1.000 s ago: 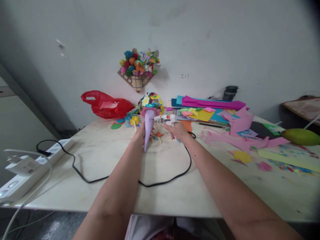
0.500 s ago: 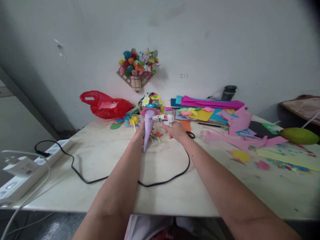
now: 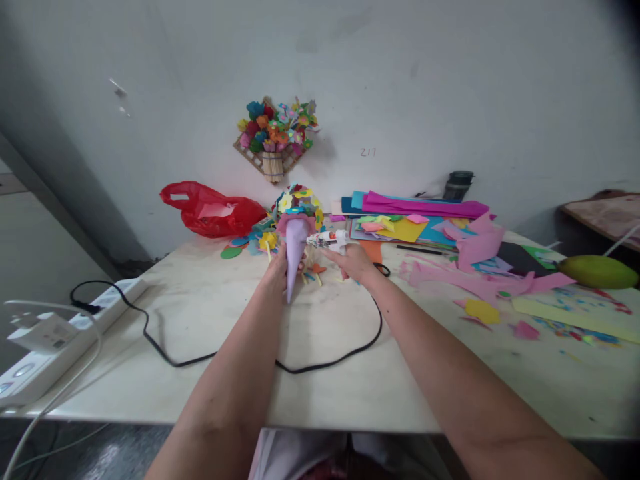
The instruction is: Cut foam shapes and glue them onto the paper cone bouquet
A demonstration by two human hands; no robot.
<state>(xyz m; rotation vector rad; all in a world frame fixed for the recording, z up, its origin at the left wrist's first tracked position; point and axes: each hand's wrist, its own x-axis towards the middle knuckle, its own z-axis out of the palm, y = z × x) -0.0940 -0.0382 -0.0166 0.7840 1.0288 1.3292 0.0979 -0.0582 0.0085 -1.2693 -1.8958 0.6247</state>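
A lilac paper cone (image 3: 296,248) points downward, with a bunch of colourful paper flowers (image 3: 299,200) and a pink ruffle at its wide top. My left hand (image 3: 281,267) is closed round the cone from the left; some fingertips show on its right side. In my right hand (image 3: 354,261) is a white glue gun (image 3: 327,239) with printed patterns, gripped by its handle. Its nozzle points left, at or very near the cone's right side; whether it touches I cannot tell. The black cord (image 3: 330,367) runs from the gun's side across the table.
A red plastic bag (image 3: 220,212) lies back left. Paper sheets (image 3: 425,208), pink scraps (image 3: 475,277) and a black pen (image 3: 419,250) lie to the right. A power strip (image 3: 75,340) lines the left edge. A flower decoration (image 3: 274,137) hangs on the wall.
The cone with its flowers has tilted and shifted slightly left at the top. The glue gun has moved very little in my right hand.
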